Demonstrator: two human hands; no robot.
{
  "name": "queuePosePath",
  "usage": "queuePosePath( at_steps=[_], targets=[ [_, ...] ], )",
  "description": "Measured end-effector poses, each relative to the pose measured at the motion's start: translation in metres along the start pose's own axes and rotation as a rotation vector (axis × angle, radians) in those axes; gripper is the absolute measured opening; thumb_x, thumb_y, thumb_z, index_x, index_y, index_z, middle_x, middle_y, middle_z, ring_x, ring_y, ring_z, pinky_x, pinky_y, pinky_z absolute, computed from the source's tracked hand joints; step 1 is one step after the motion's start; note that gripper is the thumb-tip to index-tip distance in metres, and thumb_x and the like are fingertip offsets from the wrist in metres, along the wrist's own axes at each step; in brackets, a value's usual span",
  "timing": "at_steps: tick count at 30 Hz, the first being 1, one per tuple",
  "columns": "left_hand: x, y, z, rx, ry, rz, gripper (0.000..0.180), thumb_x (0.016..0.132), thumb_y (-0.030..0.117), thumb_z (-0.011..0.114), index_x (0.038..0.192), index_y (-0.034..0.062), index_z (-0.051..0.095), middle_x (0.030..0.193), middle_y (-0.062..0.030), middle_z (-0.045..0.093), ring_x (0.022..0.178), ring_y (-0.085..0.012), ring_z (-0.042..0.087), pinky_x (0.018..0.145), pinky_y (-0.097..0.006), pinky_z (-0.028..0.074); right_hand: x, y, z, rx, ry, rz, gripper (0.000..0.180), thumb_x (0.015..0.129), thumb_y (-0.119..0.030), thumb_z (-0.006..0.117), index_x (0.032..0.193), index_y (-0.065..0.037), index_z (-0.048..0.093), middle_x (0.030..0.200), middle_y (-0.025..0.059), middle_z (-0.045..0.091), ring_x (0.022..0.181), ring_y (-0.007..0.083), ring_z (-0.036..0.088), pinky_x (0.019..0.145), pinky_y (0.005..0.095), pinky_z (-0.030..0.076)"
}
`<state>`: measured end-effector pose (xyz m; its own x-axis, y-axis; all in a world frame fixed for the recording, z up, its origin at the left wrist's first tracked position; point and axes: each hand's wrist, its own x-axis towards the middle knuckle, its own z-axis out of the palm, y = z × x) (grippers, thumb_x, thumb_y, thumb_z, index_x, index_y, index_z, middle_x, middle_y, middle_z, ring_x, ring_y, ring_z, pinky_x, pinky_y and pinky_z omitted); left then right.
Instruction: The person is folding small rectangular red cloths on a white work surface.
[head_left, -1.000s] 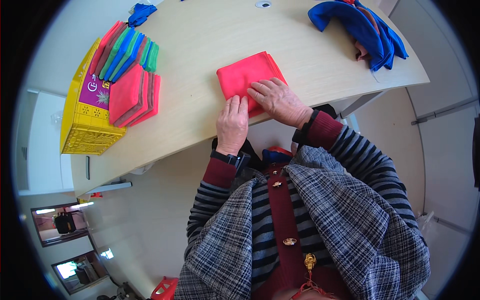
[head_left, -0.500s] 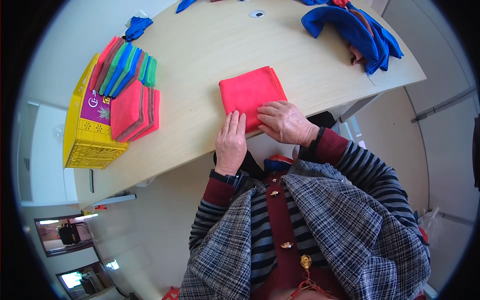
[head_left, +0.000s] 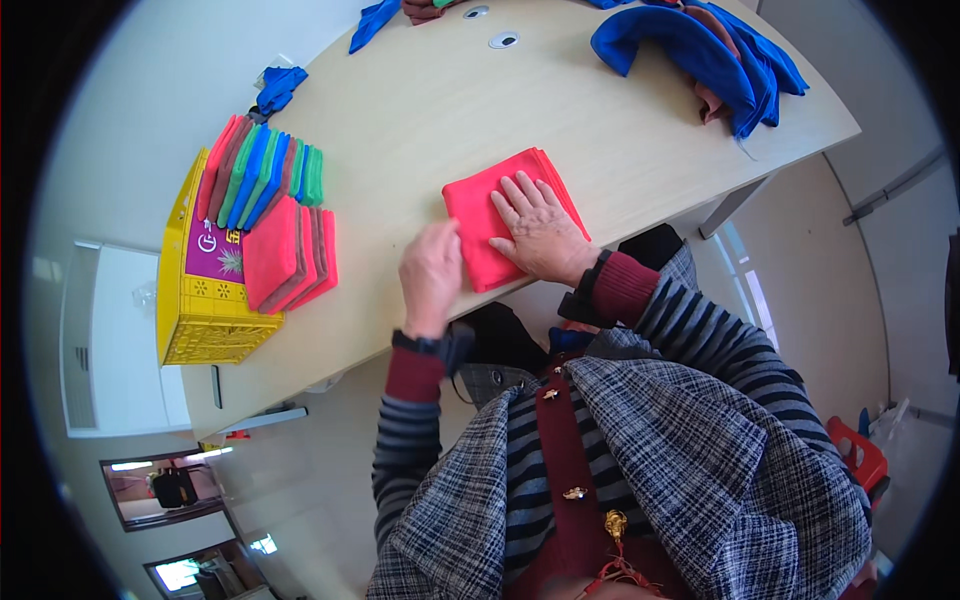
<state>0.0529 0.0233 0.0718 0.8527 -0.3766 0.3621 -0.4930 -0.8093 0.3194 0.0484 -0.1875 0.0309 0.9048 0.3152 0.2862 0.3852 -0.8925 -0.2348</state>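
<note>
A folded red cloth (head_left: 474, 222) lies near the front edge of the table, its layered edge showing along the right side. My right hand (head_left: 541, 232) rests flat on top of it, fingers stretched and thumb apart, so it is open. Beside the cloth's left edge is my left hand (head_left: 431, 278), slightly blurred, with its fingers curled into a fist. I see nothing in that fist. Whether its knuckles touch the cloth, I cannot tell.
On the left, a yellow plastic basket (head_left: 215, 335) stands against folded red, brown, green and blue cloths (head_left: 272, 258) in rows. Loose blue cloths (head_left: 690, 60) are heaped at the far right. A small blue cloth (head_left: 282, 90) lies at the far left. The pale table (head_left: 400, 130) has a curved far edge.
My left hand has come off the red cloth, moved left and curled up. The right hand has slid up to the cloth's middle with its fingers spread. The view has shifted slightly.
</note>
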Motion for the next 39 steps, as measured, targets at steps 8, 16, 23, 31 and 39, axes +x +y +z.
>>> queuePosePath(
  at_steps=[8, 16, 23, 31, 39],
  targets=[
    [0.083, -0.103, 0.036, -0.477, -0.237, -0.197, 0.026, 0.092, 0.005, 0.052, 0.114, 0.0026, 0.065, 0.112, -0.0111, 0.06, 0.099, -0.0238, 0.06, 0.09, -0.033, 0.048, 0.002, -0.004, -0.009, -0.025, -0.015, -0.019, 0.07, 0.102, -0.053, 0.043, 0.152, -0.005, 0.041, 0.16, 0.0189, 0.035, 0.151, 0.0374, 0.025, 0.125, 0.0494, 0.017],
    [0.101, -0.125, 0.038, -0.552, -0.393, -0.133, 0.02, 0.086, 0.005, 0.055, 0.103, 0.0021, 0.065, 0.113, -0.0101, 0.058, 0.1, -0.0236, 0.057, 0.093, -0.033, 0.045, 0.0, 0.001, -0.009, -0.038, -0.012, -0.022, 0.07, 0.102, -0.055, 0.04, 0.152, -0.006, 0.043, 0.159, 0.0179, 0.036, 0.152, 0.0349, 0.026, 0.125, 0.0489, 0.016],
    [0.093, -0.072, 0.038, 0.248, -0.197, 0.127, 0.022, 0.085, 0.005, 0.055, 0.106, 0.0047, 0.063, 0.118, -0.0111, 0.061, 0.109, -0.0307, 0.056, 0.096, -0.041, 0.045, 0.0, 0.0, -0.01, -0.018, -0.023, 0.008, 0.069, 0.102, -0.055, 0.04, 0.152, -0.007, 0.043, 0.159, 0.0174, 0.036, 0.151, 0.0349, 0.026, 0.125, 0.0487, 0.015],
    [0.059, -0.025, 0.023, 0.198, -0.033, 0.072, 0.035, 0.096, 0.017, 0.057, 0.127, 0.0012, 0.06, 0.134, -0.0152, 0.057, 0.127, -0.0341, 0.051, 0.108, -0.046, 0.039, -0.002, 0.002, -0.003, -0.002, 0.011, 0.011, 0.069, 0.102, -0.054, 0.042, 0.152, -0.006, 0.043, 0.159, 0.0171, 0.037, 0.151, 0.0351, 0.026, 0.126, 0.0488, 0.015],
    [0.014, -0.003, 0.058, 0.003, -0.061, 0.034, 0.061, 0.107, 0.043, 0.041, 0.153, 0.0028, 0.039, 0.16, -0.0192, 0.036, 0.151, -0.0342, 0.029, 0.122, -0.049, 0.024, 0.0, 0.004, -0.002, 0.001, 0.019, -0.003, 0.069, 0.102, -0.052, 0.04, 0.152, -0.005, 0.042, 0.16, 0.017, 0.036, 0.152, 0.0349, 0.025, 0.125, 0.0498, 0.016]
  ],
)
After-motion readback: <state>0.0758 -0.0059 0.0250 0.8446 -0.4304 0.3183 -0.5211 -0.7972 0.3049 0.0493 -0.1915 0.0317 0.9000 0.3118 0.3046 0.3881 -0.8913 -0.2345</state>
